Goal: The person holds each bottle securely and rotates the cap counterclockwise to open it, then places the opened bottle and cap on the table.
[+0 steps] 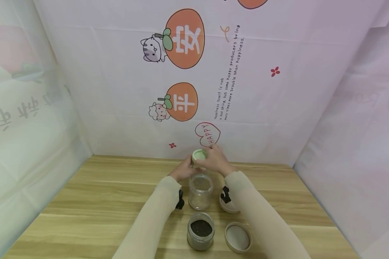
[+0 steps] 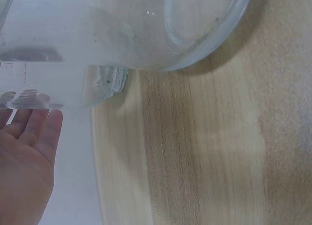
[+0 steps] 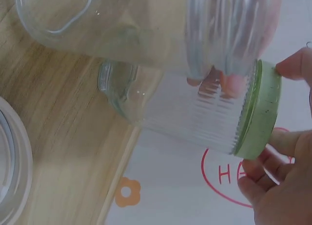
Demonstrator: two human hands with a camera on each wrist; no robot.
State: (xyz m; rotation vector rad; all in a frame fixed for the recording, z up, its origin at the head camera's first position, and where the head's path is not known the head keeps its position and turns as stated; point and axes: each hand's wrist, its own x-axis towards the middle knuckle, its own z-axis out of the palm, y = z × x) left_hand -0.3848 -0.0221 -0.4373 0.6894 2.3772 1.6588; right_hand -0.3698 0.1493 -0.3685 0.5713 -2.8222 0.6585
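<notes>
At the back of the table stands a clear ribbed glass jar (image 3: 190, 112) with a green lid (image 1: 200, 155) on its mouth. My left hand (image 1: 184, 169) grips that jar from the left, some of its fingers showing through the glass in the right wrist view. The right hand (image 1: 216, 160) holds the green lid by its rim, thumb on one side and fingers on the other. Just in front of the hands is a second clear glass jar (image 1: 199, 201), upright and without a lid, overlapping the far jar in both wrist views.
Nearer me, an uncovered glass jar (image 1: 200, 244) contains dark, granular stuff. A pale round lid (image 1: 238, 237) lies to its right, and another lid (image 1: 229, 206) is partly hidden under my right wrist. A printed white cloth (image 1: 126, 126) hangs behind the wooden table (image 1: 100, 194).
</notes>
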